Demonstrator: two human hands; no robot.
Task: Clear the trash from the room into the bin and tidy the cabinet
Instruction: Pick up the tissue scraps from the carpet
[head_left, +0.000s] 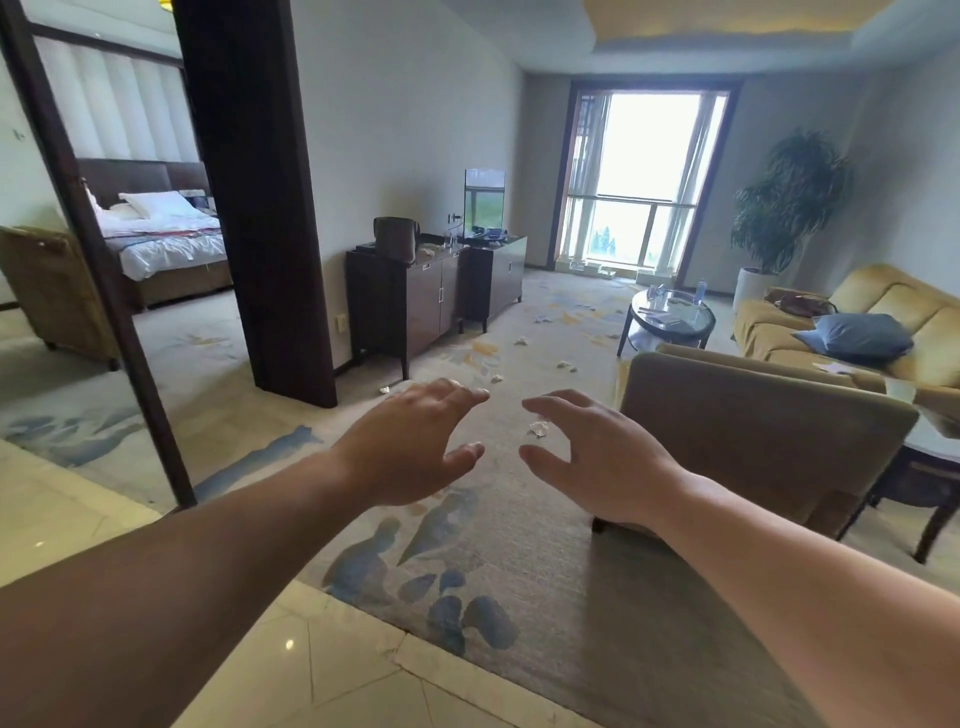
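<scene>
Both arms are stretched out in front over the patterned carpet (519, 519); left hand (410, 441) and right hand (597, 457) are both empty, fingers spread and curled a bit, thumbs pointing in at each other, nothing gripped in either one.

Closest bit of trash is a crumpled paper wad (538, 428) lying on the carpet, showing right in the gap between the right hand's thumb and fingers, so roughly 10 o'clock off that palm and 3 o'clock off the left hand; it's on the floor beyond the hands, not touching either.

More paper scraps trail off up the carpet toward 12 o'clock: one (385, 389) at about 11 o'clock from the left hand near the dark pillar (260, 208); another (497, 379) just past the left fingertips; a pair (566, 366) further on; one (520, 341) beyond that; a few smaller ones further up by the round glass coffee table (670, 317).

The dark wood cabinet (410, 301) stands against the wall at 12 o'clock from the left hand, well apart from it; doors closed; there's a brown bag-looking thing (395, 239) on top, plus some small white bits (429, 252) that could be more paper, too small to tell. A second cabinet (498, 275) with a TV (484, 200) sits just beside it.

Tan armchair (753, 441) is right at 3 o'clock of the right hand; yellow sofa (883, 322) with a blue cushion (857, 338) behind it. Can't see a bin anywhere.
</scene>
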